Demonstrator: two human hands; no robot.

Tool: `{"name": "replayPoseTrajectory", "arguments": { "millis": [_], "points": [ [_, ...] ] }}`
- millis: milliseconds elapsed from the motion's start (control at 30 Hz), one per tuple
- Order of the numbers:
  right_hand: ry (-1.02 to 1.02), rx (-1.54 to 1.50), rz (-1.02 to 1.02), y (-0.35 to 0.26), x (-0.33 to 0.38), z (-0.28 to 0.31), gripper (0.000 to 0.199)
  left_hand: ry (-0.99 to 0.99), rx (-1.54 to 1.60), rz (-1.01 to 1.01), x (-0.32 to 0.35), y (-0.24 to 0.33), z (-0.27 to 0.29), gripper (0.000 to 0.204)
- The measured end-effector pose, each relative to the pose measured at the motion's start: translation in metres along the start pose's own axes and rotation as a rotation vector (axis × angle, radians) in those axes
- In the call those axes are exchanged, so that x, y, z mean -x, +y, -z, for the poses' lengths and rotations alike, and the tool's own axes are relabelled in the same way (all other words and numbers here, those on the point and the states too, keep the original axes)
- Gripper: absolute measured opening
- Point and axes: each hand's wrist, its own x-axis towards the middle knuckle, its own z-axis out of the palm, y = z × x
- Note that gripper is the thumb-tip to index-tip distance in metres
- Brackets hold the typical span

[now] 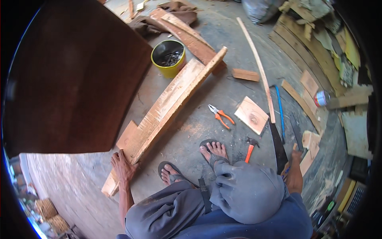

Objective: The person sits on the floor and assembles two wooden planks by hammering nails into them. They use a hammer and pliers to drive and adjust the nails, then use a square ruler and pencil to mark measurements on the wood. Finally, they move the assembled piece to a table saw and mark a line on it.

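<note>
My left hand (pixel 124 166) grips the near end of a long wooden board assembly (pixel 175 104), its fingers bent over the wood. Two boards meet along an edge there, and a shorter piece of wood (pixel 110 183) sticks out beneath. My right hand (pixel 295 169) is down by the right knee, close to the handle of a handsaw (pixel 277 145) with a dark blade. Its fingers are mostly hidden, so a grip cannot be made out. Between my feet and the saw lies a hammer (pixel 250 150) with an orange handle. Orange-handled pliers (pixel 221 116) rest farther off.
A yellow-green tub (pixel 169 59) of nails stands beyond the boards. A large brown panel (pixel 71 75) fills the left. A square wood piece (pixel 252 115), a small block (pixel 245 74), a thin strip (pixel 256 59) and a blue hacksaw (pixel 280 111) lie on the floor. Scrap wood (pixel 306 47) is piled right.
</note>
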Motion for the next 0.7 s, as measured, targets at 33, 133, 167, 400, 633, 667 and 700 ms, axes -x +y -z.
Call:
{"name": "replayPoseTrajectory", "arguments": {
  "millis": [33,133,167,400,633,667,700],
  "points": [
    [0.032,0.021,0.049,-0.014,0.003,-0.008,0.042,-0.011,-0.016,0.02,0.004,-0.012,-0.002,0.097],
    [0.068,0.027,0.428,-0.105,0.072,-0.05,0.049,-0.052,-0.031,0.101,0.024,-0.037,-0.002,0.098],
    [0.01,0.025,0.568,-0.138,0.111,-0.072,0.051,-0.084,-0.015,0.116,0.028,-0.041,-0.002,0.098],
    [-0.423,0.189,1.017,-0.274,0.291,-0.125,0.065,-0.274,0.131,0.139,0.022,-0.083,-0.011,0.108],
    [-0.381,-0.309,0.661,-0.199,0.191,-0.086,0.054,-0.574,0.087,0.234,0.051,-0.194,-0.016,0.12],
    [-0.352,-0.505,0.554,-0.174,0.162,-0.055,0.052,-0.592,0.046,0.285,0.063,-0.206,-0.014,0.117],
    [-0.329,-0.719,0.476,-0.154,0.131,-0.017,0.051,-0.612,0.006,0.35,0.082,-0.217,-0.012,0.114]
  ]
}}
